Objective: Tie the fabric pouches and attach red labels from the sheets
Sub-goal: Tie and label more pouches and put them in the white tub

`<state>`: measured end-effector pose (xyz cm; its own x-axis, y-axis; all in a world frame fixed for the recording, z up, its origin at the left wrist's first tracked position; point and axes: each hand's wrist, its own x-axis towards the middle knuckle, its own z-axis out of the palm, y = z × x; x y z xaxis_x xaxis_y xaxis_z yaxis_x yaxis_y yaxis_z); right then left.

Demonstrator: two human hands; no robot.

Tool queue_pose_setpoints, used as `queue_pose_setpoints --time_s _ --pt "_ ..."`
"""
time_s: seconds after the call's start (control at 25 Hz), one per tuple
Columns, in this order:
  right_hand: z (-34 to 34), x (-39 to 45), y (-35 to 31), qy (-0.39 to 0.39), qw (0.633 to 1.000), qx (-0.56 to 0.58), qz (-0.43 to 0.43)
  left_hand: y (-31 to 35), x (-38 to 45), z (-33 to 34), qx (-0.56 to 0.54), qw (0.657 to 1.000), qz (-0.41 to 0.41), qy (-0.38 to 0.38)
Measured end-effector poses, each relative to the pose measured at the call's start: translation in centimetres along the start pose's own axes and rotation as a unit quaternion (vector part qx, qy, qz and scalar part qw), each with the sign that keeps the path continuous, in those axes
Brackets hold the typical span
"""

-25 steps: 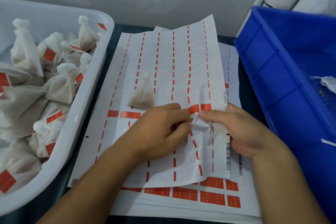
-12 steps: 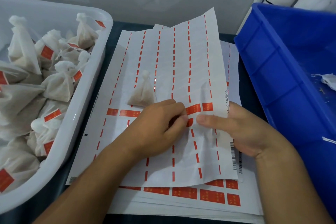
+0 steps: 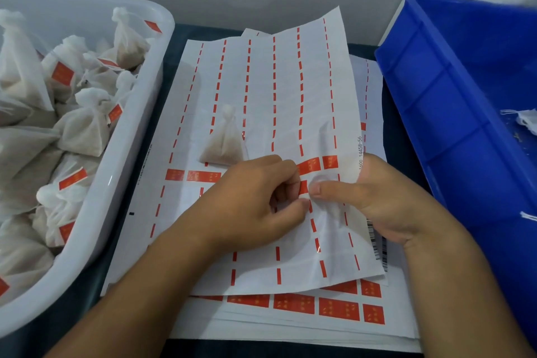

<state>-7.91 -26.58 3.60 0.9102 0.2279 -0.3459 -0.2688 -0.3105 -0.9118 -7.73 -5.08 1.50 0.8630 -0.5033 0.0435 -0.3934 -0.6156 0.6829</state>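
Observation:
A mostly peeled white label sheet lies on top of a stack of sheets, its right edge lifted. One tied fabric pouch stands on it. My left hand pinches a red label at the sheet's middle. My right hand grips the sheet's right edge, its thumb pressing the paper beside that label. A short row of red labels remains just above my fingers.
A white tub at the left holds several tied, labelled pouches. A blue bin stands at the right with a bit of white fabric inside. Lower sheets with full red labels show under the top one. A wall is behind.
The sheet's right edge has lifted and curled more. My left fingers have drawn the red label slightly up off the backing; my right thumb has moved in next to it.

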Motion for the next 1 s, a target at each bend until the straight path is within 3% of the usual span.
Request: queue_pose_setpoints --time_s 0.56,0.76,1.0 --pt "0.47 0.29 -0.16 0.005 1.0 0.004 0.005 0.3 0.36 0.6 0.025 0.999 0.008 0.035" --pt "0.73 0.29 -0.39 -0.027 0.998 0.064 -0.011 0.09 -0.1 0.23 0.006 1.0 0.006 0.028" --pt "1.02 0.45 -0.29 0.0 0.998 0.051 -0.025 0.19 0.17 0.57 0.03 0.999 0.012 0.036"
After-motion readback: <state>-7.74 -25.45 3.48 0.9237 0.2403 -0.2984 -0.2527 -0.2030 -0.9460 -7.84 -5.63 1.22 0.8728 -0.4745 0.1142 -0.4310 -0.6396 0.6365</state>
